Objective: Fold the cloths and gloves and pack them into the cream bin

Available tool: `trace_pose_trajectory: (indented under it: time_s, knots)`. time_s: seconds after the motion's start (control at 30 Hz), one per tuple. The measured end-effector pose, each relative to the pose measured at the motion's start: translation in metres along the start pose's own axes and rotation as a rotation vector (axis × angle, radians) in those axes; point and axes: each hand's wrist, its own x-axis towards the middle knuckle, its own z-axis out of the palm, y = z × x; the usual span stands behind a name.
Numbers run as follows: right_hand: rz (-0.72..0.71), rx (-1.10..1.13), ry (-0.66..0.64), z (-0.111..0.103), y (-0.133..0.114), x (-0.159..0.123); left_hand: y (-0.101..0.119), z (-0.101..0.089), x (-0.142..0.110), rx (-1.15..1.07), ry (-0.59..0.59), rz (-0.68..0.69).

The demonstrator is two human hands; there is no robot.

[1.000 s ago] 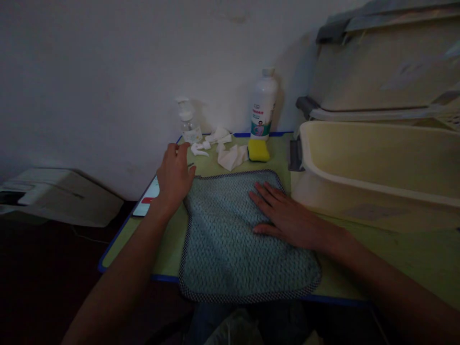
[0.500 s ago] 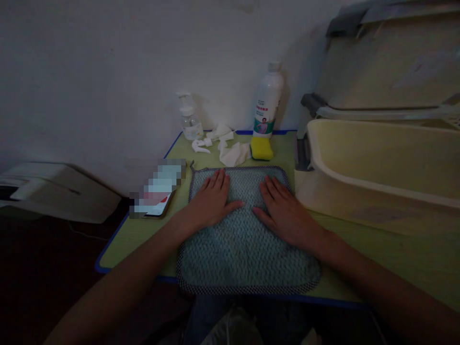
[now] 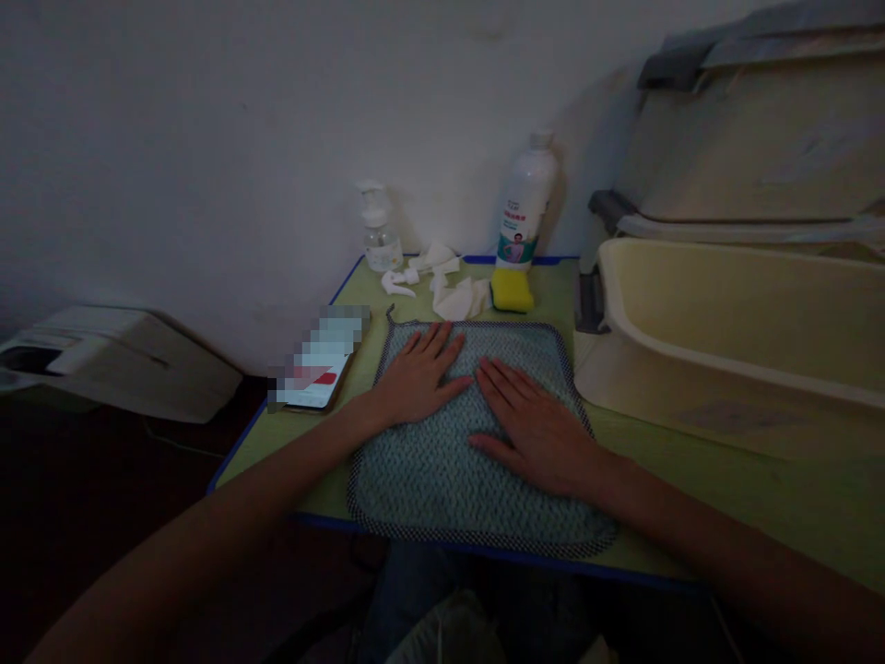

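A pale blue-green knitted cloth with a dark checked border lies flat on the green table. My left hand rests palm down on the cloth's far left part, fingers stretched out. My right hand lies flat beside it near the cloth's middle, fingers spread and pointing away from me. Neither hand holds anything. The two thumbs nearly meet.
A phone lies left of the cloth. At the back stand a pump bottle, crumpled tissues, a yellow sponge and a white bottle. A cream tub sits to the right, a white appliance on the left.
My left hand left the phone's side and came down flat on the cloth. My right hand slid nearer to me and towards the cloth's middle.
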Motion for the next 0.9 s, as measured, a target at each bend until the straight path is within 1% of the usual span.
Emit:
trace_pose_trajectory:
  time_s: [0.1,0.2,0.37,0.43,0.5,0.57,0.6,0.67,0.73,0.8,0.83,0.9]
  knots:
    - [-0.016,-0.028,-0.01,-0.004,0.003,-0.008,-0.005,0.0,-0.002,-0.004,-0.01,0.038]
    - [-0.044,-0.037,0.001,-0.005,0.01,-0.022,-0.012,0.001,-0.004,-0.009,-0.023,0.079]
    - [-0.067,0.011,0.0,-0.005,0.023,-0.046,-0.023,0.002,-0.006,-0.031,-0.014,0.249]
    - [-0.066,0.045,-0.014,-0.007,0.026,-0.049,-0.023,-0.001,-0.008,-0.053,0.019,0.273]
    - [-0.076,0.086,-0.032,-0.013,0.027,-0.053,-0.02,-0.007,-0.013,-0.065,0.07,0.257]
    - [-0.111,0.126,-0.061,-0.022,0.026,-0.059,-0.014,-0.017,-0.027,-0.073,0.089,0.25]
    - [-0.132,0.138,-0.077,-0.028,0.025,-0.064,-0.01,-0.023,-0.037,-0.082,0.068,0.27]
    - [-0.178,0.137,-0.105,-0.038,0.02,-0.078,-0.003,-0.034,-0.065,-0.115,0.002,0.325]
    - [-0.213,0.108,-0.125,-0.041,0.014,-0.095,0.003,-0.039,-0.097,-0.13,-0.045,0.373]
    - [-0.213,0.066,-0.1,-0.037,0.008,-0.109,0.007,-0.035,-0.125,-0.12,-0.08,0.356]
    - [-0.198,0.032,-0.066,-0.032,0.005,-0.115,0.009,-0.03,-0.136,-0.104,-0.096,0.349]
    - [-0.148,-0.046,0.015,-0.021,0.0,-0.122,0.012,-0.017,-0.15,-0.054,-0.072,0.295]
